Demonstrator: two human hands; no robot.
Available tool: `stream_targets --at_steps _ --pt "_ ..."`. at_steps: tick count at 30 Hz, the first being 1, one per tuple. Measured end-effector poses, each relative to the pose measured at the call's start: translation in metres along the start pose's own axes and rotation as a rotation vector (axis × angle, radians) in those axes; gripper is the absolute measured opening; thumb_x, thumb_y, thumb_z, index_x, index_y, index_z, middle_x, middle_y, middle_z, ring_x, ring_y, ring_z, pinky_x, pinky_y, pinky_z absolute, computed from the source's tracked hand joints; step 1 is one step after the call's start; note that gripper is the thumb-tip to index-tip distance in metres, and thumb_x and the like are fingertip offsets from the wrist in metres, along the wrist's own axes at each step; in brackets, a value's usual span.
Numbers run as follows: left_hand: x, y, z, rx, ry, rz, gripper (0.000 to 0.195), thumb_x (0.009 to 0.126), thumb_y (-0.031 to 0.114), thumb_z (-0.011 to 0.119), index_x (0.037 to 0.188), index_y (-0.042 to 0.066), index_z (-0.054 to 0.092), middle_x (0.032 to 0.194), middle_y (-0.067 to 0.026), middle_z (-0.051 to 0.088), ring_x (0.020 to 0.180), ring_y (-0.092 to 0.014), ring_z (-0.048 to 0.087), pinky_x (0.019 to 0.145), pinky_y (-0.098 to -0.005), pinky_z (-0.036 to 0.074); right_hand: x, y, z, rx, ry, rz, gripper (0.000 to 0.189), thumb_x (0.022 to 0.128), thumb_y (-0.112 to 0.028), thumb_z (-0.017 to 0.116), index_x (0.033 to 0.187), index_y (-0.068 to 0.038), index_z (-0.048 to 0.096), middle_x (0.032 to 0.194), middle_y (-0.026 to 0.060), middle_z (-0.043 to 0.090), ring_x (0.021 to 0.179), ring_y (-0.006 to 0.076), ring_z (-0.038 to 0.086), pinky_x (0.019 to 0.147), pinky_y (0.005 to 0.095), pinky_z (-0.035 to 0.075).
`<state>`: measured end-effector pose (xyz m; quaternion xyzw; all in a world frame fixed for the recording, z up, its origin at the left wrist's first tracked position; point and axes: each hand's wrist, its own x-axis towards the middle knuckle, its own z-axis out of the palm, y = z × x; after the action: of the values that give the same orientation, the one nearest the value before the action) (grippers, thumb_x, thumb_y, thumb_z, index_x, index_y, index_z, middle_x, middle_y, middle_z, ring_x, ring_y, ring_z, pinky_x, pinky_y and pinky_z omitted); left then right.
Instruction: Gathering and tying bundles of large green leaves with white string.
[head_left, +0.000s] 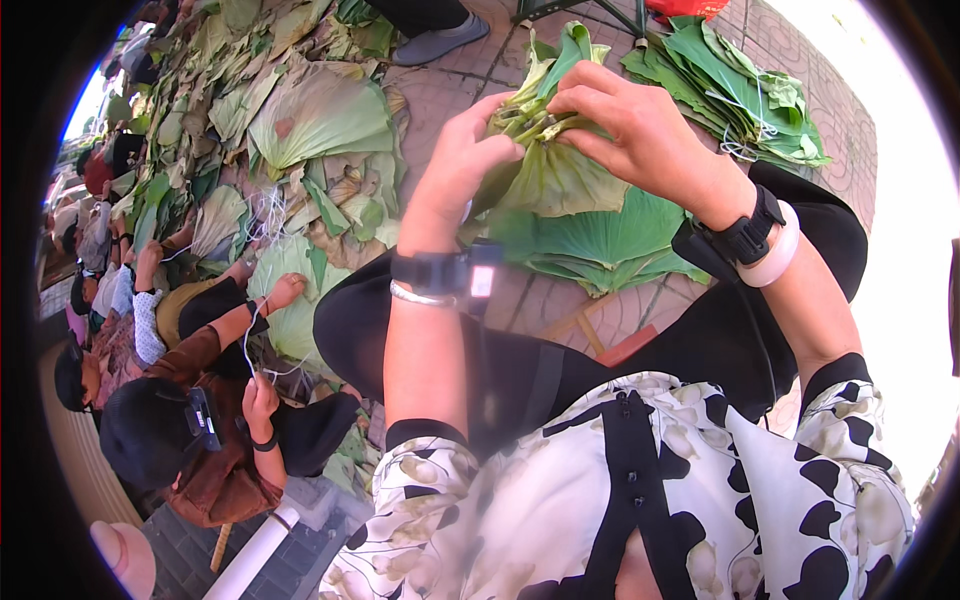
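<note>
Between both hands is a gathered bunch of large green leaves, some yellowed, with its short cut stems bunched at the top. My left hand grips the bunch from the left, thumb and fingers around the folded edge. My right hand pinches the stems from the right, with its fingertips at them. Below the bunch, a stack of flat green leaves lies on the paving between my knees. To the upper right rests another leaf stack, tied with white string.
Loose and dried leaves cover the ground at left, with a tangle of white string among them. A co-worker in a black cap sits close at left, holding string; several people sit beyond. A person's shoe stands near the top.
</note>
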<state>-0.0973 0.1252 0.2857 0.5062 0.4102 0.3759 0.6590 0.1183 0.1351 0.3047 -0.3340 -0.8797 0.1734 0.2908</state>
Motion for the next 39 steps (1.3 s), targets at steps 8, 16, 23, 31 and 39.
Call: stream_targets --at_steps 8,16,23,31,39 --pt "0.007 -0.011 0.002 0.359 0.121 0.063 0.064 0.066 0.020 0.082 0.116 -0.006 0.051 0.103 -0.0088 0.063 0.093 -0.014 0.059 0.083 -0.0276 0.047 0.011 0.006 0.008 -0.059 -0.007 0.005 0.019 0.078 -0.008 0.063 0.096 -0.005 0.057 0.094 0.0084 0.056 0.081 0.0286 0.060 0.068 0.0350 0.049" --pt "0.013 -0.002 -0.022 0.244 0.572 0.292 0.039 0.072 0.008 0.077 0.104 -0.003 0.059 0.095 -0.0062 0.065 0.080 -0.011 0.059 0.077 -0.0246 0.045 -0.051 0.075 0.057 -0.101 0.228 0.477 0.020 0.079 -0.018 0.061 0.096 -0.007 0.060 0.097 0.0108 0.059 0.088 0.0312 0.060 0.073 0.0396 0.049" --pt "0.007 0.005 -0.027 0.332 0.844 0.388 0.042 0.070 0.005 0.077 0.104 -0.008 0.057 0.091 -0.0082 0.066 0.078 -0.012 0.061 0.075 -0.0244 0.047 -0.194 0.079 0.182 -0.121 -0.887 0.633 0.047 0.071 -0.025 0.071 0.113 -0.007 0.059 0.108 0.0146 0.060 0.104 0.0322 0.056 0.088 0.0405 0.046" --pt "0.007 0.003 -0.031 0.294 0.837 0.337 0.038 0.071 0.004 0.076 0.103 -0.006 0.058 0.094 -0.0076 0.066 0.080 -0.012 0.060 0.076 -0.0239 0.046 -0.211 0.080 0.199 -0.135 -0.990 0.700 0.018 0.075 -0.012 0.055 0.088 -0.009 0.067 0.093 0.0141 0.065 0.089 0.0355 0.061 0.079 0.0442 0.048" --pt "0.010 -0.003 -0.029 0.280 0.816 0.360 0.035 0.071 0.002 0.076 0.102 -0.005 0.059 0.092 -0.0070 0.066 0.079 -0.012 0.060 0.074 -0.0238 0.046 -0.199 0.091 0.181 -0.082 -0.604 0.668 0.019 0.071 -0.014 0.060 0.087 -0.006 0.068 0.084 0.0183 0.066 0.084 0.0352 0.064 0.076 0.0439 0.050"
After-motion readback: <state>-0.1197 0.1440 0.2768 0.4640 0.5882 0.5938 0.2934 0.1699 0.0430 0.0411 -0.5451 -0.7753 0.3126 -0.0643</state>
